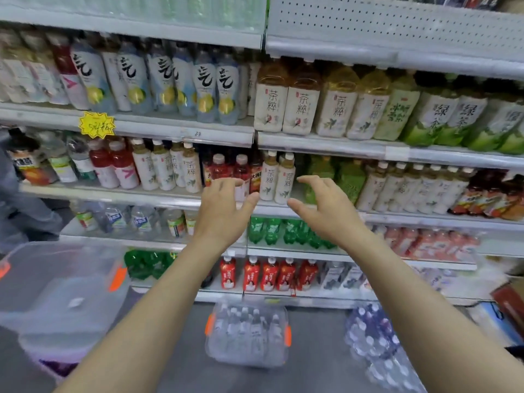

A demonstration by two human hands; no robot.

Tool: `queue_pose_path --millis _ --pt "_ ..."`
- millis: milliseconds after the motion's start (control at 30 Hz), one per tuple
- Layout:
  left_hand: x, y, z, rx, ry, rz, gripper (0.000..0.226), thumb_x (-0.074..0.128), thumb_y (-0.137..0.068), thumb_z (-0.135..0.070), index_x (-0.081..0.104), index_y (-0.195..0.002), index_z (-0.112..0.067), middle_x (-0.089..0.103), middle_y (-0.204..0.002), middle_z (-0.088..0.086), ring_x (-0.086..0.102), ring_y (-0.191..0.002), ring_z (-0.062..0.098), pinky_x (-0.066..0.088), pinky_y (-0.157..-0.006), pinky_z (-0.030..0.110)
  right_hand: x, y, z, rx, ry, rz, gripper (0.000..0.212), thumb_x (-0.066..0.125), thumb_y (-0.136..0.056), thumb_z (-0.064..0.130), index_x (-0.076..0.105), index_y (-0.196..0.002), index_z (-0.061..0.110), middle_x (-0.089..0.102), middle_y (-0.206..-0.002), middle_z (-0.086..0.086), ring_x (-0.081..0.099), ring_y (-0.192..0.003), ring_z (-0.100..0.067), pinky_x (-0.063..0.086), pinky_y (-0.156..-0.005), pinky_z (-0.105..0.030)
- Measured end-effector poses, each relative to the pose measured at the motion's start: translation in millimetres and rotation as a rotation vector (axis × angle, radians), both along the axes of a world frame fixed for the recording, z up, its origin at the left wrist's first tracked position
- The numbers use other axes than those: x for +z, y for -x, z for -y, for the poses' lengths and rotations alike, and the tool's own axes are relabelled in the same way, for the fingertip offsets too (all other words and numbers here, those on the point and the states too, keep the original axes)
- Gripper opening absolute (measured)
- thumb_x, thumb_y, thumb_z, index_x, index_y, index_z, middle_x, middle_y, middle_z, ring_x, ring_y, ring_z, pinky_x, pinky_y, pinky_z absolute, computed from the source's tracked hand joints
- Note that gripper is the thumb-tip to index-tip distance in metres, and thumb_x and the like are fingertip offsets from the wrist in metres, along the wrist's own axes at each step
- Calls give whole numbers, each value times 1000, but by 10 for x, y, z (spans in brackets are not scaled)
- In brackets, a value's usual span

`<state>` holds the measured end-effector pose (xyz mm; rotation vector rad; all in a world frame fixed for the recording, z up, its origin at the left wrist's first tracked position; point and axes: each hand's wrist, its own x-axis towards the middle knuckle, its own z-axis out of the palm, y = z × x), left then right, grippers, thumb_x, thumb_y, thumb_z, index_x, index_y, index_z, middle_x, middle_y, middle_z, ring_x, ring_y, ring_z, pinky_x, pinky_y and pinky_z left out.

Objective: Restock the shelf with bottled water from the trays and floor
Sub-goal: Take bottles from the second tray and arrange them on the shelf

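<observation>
I have both hands up in the middle of the frame, in front of the shelf (141, 195). The left hand (224, 211) has its fingers spread wide and slightly bent, gripping nothing; its fingertips overlap the red bottles (229, 167) behind it. The right hand (326, 208) is also spread wide, fingers arched and thumb pointing toward the left of the frame, and it is empty too. Between the 2 hands, farther back on the same board, stand 2 tea bottles (276, 180) with white labels. The left thumb tip lies close to the nearer one, but I cannot tell whether it touches.

The water is low in the frame. At bottom centre a clear tray (246, 361) with orange handles sits on the floor, and the capped water bottles (249, 327) stand upright inside it. At bottom right a wrapped water pack (374, 341) lies on the floor beside the tray. More shelved water (141, 219) stands at centre left, 1 board below the hands. A big lidded bin (62, 279) fills the lower left, and a yellow star tag (97, 124) hangs at upper left.
</observation>
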<state>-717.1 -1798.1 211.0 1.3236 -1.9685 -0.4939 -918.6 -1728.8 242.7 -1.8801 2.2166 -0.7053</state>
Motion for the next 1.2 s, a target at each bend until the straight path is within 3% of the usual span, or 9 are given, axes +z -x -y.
queue_pose_path --millis 200,400,533,633,800,967,1100,1200 --pt "-558 127 711 -17 -161 81 49 54 -97 -49 54 -135 -18 48 -142 4 40 -133 24 39 -105 42 -586 46 753 -32 -123 17 62 60 -97 51 41 -150 26 46 -147 -7 44 -136 -25 41 -106 -39" --pt "-1321 237 1215 -45 -341 137 49 55 -97 -46 53 -136 -17 46 -144 5 34 -138 24 32 -107 34 -1425 121 1229 -63 -313 96 62 61 -95 52 43 -150 27 45 -149 -6 44 -137 -28 41 -106 -38" --pt "-2041 292 1371 -44 -468 193 46 58 -96 -43 57 -132 -13 52 -133 9 44 -128 28 35 -103 35 -2159 202 1402 -59 -471 157 61 61 -96 51 44 -150 27 45 -148 -7 45 -136 -28 41 -105 -37" --pt "-2704 325 1448 -22 -557 248 41 60 -95 -41 61 -123 -11 55 -127 10 47 -123 32 37 -100 38 -2845 302 1472 -36 -583 157 59 62 -97 46 44 -149 24 46 -145 -8 45 -135 -28 40 -104 -35" --pt "-3980 334 1477 90 -782 252 42 61 -96 -38 59 -130 -12 51 -136 12 46 -128 30 33 -102 32 -4263 535 1548 -54 -812 188 59 61 -96 49 48 -146 20 49 -147 -9 48 -135 -28 41 -109 -37" --pt "-5428 360 1353 155 -991 293 48 63 -95 -39 58 -132 -9 54 -132 19 52 -122 34 39 -103 36 -5843 735 1503 -97 -1048 250 56 59 -97 49 49 -143 18 56 -140 -11 55 -127 -29 41 -88 -28" --pt "-6445 456 1177 196 -1120 272 56 63 -93 -43 54 -135 -7 56 -137 17 51 -127 32 38 -106 37 -6889 718 1442 -142 -1134 351 57 58 -99 49 50 -145 16 56 -146 -6 55 -131 -26 41 -97 -26" --pt "-7045 525 1094 252 -1151 270 62 63 -93 -44 48 -141 -7 50 -141 18 43 -134 33 30 -112 37 -7585 617 1411 -192 -1141 465 46 61 -97 47 60 -129 14 63 -129 -2 58 -122 -25 38 -82 -22"
